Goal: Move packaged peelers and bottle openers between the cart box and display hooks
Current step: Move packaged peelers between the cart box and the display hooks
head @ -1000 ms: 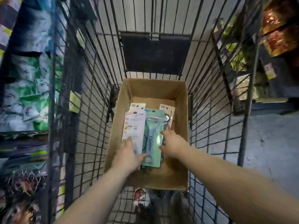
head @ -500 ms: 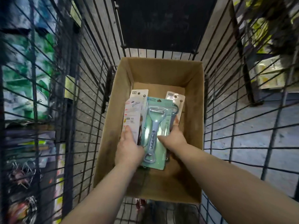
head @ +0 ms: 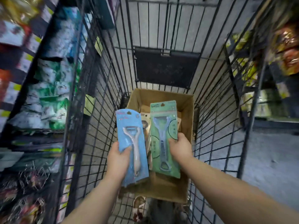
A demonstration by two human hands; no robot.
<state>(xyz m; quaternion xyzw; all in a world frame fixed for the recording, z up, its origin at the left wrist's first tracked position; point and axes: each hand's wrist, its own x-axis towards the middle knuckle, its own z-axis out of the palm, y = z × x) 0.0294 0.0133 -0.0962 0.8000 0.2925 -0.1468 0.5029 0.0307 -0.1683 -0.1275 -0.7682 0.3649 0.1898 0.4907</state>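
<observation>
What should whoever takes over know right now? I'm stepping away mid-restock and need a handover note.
Left hand: grips a blue-carded pack with a white peeler.
Right hand: grips a green-carded pack with a pale blue peeler.
Both packs are held above the brown cardboard box in the black wire cart; more carded packs lie inside.
Done: two packs are out of the box.
Left: hang them on display hooks, which the blur hides.

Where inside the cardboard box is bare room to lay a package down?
Bare cardboard shows at the near end of the box, below the green package in the right hand. The far end is crowded with other packages.
</observation>
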